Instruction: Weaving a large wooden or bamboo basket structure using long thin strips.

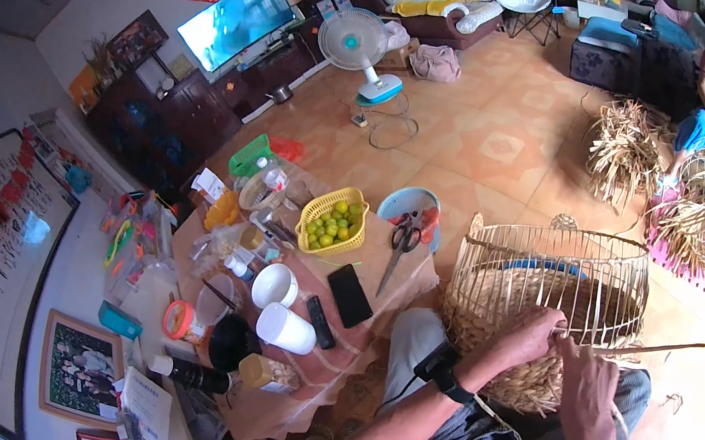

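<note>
lit television (235, 21) | white fan (352, 41) | green fruit (329, 229) in yellow basket (347, 248) | black phone (349, 296)

A real crowd is being carried by the brown-covered table (412, 284)! Towards its far end, a yellow basket (336, 249) of green fruit (335, 225) is being borne; near the right edge, scissors (406, 237) are being supported, blades closed. Just left, a black phone (350, 296) is being held up flat, and beside it a remote (320, 322), a white bottle (287, 328), a white cup (274, 284) and a jar (269, 374) are being borne close together. Over on the tiled floor (499, 123), a fan (352, 40) is being supported, while to the right a straw heap (622, 155) and a pink mat (700, 271) are being carried.
</note>
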